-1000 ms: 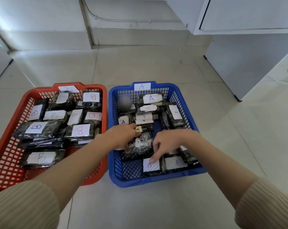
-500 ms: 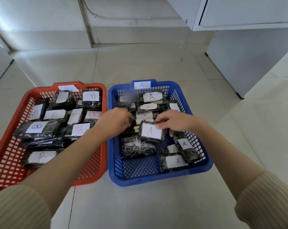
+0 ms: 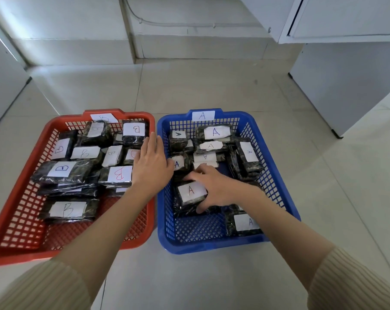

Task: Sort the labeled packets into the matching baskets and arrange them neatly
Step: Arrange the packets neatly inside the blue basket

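Head view: right hand (image 3: 214, 189) grips a packet (image 3: 190, 193) near the blue basket's (image 3: 212, 242) near-left corner; left hand (image 3: 152, 164) flat, empty. Packet seems light, soft, slippery: hold its long edges

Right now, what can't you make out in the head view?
Head view only:
- A packet: its right side is under the right hand, which holds it.
- Red-lettered label in the red basket: half covered by the left hand.
- Red basket's rim label: washed out, letter unclear.
- Lower packet layers: buried.
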`<state>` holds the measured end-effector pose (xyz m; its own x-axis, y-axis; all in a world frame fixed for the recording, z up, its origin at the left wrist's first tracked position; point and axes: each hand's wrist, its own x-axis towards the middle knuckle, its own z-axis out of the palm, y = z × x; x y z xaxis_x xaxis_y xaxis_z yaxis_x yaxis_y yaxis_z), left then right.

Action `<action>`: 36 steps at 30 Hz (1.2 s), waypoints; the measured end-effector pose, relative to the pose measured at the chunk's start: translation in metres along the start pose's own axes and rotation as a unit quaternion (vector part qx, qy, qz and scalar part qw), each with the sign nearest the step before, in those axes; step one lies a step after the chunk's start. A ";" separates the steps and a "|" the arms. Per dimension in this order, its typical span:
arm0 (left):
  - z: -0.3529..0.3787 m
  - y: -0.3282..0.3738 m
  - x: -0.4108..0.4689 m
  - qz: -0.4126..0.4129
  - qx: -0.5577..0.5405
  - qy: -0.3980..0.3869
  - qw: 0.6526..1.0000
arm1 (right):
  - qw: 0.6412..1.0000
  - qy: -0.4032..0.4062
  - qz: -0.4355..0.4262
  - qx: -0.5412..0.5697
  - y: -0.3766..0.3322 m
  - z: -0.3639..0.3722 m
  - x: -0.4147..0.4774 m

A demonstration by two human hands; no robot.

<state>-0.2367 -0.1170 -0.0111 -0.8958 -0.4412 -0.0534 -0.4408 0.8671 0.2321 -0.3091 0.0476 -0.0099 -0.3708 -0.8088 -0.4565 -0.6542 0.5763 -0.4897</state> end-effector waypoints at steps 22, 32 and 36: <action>0.008 0.069 -0.018 0.292 -0.111 -0.091 0.946 | 0.929 -0.099 0.243 -0.260 0.008 -0.044 -0.069; 0.025 0.100 -0.038 0.305 -0.014 -0.262 0.916 | 0.942 -0.069 0.258 -0.203 0.021 -0.031 -0.061; 0.006 0.096 -0.026 0.273 -0.108 -0.280 0.914 | 0.946 -0.079 0.265 -0.168 0.021 -0.038 -0.060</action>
<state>-0.2560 -0.0209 0.0067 -0.8941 0.2834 -0.3467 0.0472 0.8296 0.5564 -0.3252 0.1039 0.0358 -0.6190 -0.3740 -0.6907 -0.5870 0.8045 0.0905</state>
